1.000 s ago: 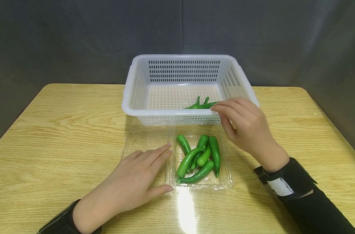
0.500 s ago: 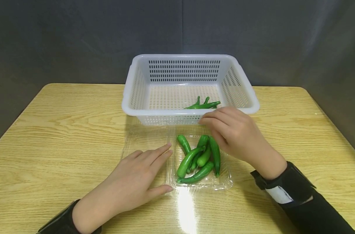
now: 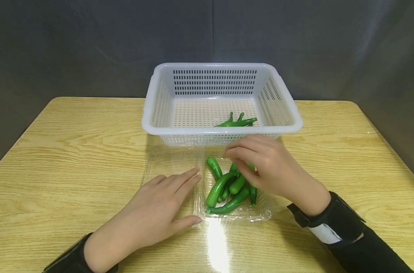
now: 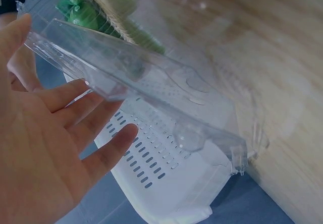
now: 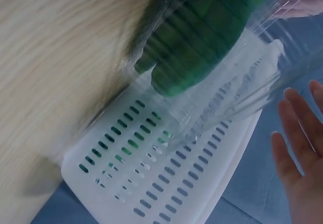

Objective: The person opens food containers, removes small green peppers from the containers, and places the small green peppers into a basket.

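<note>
A clear plastic clamshell box (image 3: 235,217) lies opened out on the table, with several green chili peppers (image 3: 218,192) in its right half. My left hand (image 3: 159,208) rests over the lid half, fingers stretched to the hinge; in the left wrist view its fingertips (image 4: 83,84) touch the clear plastic. Above the far right part of the box hovers my right hand (image 3: 266,165), covering some of the peppers. Its fingers (image 5: 298,128) are loosely bent in the right wrist view, and nothing shows between them.
Right behind the box stands a white perforated basket (image 3: 207,131). A few green chili peppers (image 3: 242,123) lie inside it near the front wall. The wooden table (image 3: 80,159) ends at a dark backdrop (image 3: 101,45).
My right hand has drawn back from the basket's front rim, down and left, to over the box. The left hand and the visible peppers have kept their places.
</note>
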`<action>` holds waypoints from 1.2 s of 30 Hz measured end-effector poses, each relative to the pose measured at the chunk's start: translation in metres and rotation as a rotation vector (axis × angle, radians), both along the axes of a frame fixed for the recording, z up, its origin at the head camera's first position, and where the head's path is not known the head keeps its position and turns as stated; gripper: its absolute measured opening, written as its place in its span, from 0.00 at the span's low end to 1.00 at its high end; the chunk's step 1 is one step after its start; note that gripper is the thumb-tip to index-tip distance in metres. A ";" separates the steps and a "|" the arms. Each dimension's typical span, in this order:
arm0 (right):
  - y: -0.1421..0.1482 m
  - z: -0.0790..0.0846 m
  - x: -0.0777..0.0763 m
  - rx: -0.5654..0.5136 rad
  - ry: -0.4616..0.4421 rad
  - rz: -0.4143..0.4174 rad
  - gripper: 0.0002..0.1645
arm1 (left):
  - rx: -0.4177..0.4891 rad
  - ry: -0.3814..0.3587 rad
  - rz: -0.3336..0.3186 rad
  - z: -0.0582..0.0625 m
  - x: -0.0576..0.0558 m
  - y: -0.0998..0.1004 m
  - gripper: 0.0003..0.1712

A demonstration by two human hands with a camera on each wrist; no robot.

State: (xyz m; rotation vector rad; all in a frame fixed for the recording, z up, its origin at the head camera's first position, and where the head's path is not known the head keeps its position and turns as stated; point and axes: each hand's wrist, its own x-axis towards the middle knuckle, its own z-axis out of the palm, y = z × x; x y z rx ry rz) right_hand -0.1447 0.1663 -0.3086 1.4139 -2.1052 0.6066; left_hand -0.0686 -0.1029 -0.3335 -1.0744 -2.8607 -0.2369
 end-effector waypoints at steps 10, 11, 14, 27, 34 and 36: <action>-0.002 -0.007 0.001 0.081 -0.125 0.017 0.15 | -0.004 0.007 -0.003 0.000 0.000 0.000 0.48; -0.002 -0.008 0.001 0.095 -0.134 0.016 0.17 | -0.005 0.006 -0.002 0.000 0.000 0.000 0.48; -0.003 -0.009 0.002 0.141 -0.161 0.009 0.20 | -0.009 0.000 0.000 0.000 0.000 0.000 0.48; -0.008 -0.015 0.010 0.311 -0.270 -0.061 0.23 | -0.006 -0.003 -0.001 0.000 0.000 0.001 0.48; -0.011 -0.016 0.011 0.341 -0.280 -0.058 0.23 | -0.010 -0.008 0.004 0.000 0.000 0.001 0.48; -0.011 -0.017 0.011 0.351 -0.280 -0.057 0.23 | -0.010 -0.009 0.005 0.000 0.000 0.001 0.48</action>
